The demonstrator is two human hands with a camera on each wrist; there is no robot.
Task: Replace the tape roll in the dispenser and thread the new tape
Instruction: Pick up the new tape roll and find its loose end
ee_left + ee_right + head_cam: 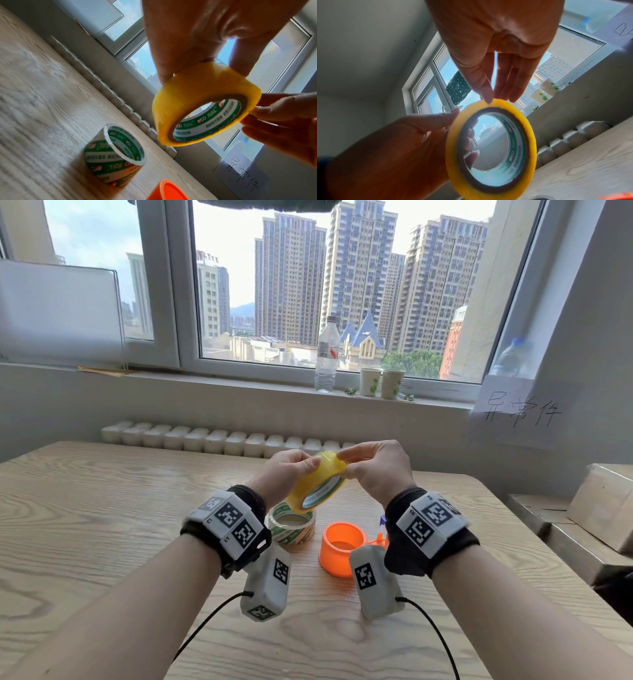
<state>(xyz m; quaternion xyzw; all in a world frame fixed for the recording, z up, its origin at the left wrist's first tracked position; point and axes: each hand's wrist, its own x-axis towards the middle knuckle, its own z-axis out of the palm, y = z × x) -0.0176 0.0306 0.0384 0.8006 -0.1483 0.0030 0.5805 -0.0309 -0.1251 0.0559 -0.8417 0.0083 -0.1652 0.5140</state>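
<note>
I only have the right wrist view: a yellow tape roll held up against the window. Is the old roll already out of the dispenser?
Observer: Yes. An empty green-printed core stands on the table, apart from the orange dispenser.
Operator: Which hand carries the yellow roll?
Observer: Both. The left hand grips one side of the yellow tape roll, and the right hand pinches its opposite rim.
Operator: Any tape threaded?
Observer: No; the roll is held in the air above the core.

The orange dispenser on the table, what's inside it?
The orange dispenser looks empty: no roll shows inside. Its right side is hidden behind the right wrist camera.
</note>
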